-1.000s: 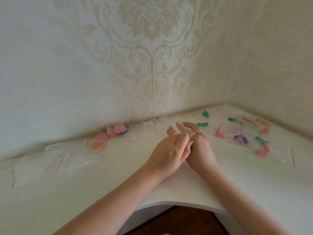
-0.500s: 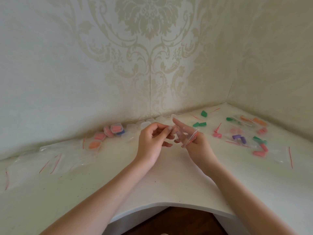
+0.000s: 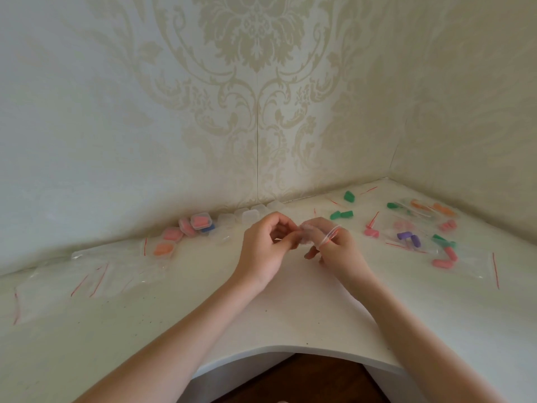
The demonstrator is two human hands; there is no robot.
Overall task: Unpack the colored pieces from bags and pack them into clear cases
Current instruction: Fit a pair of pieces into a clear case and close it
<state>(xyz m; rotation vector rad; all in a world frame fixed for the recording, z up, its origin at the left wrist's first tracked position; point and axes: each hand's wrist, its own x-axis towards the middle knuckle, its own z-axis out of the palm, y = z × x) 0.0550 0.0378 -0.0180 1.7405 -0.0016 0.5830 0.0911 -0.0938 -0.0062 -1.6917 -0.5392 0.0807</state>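
White corner desk against damask wallpaper; at frame centre, left hand and right hand pinched small clear plastic bag, fingers curled, with filled clear cases left

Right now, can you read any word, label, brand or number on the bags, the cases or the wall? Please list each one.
None can be read. The clear bags show only red strips, with no print visible. The filled cases and the wallpaper carry no lettering, only an ornament pattern.

bare desk before hands, filled cases left, bagged pieces right
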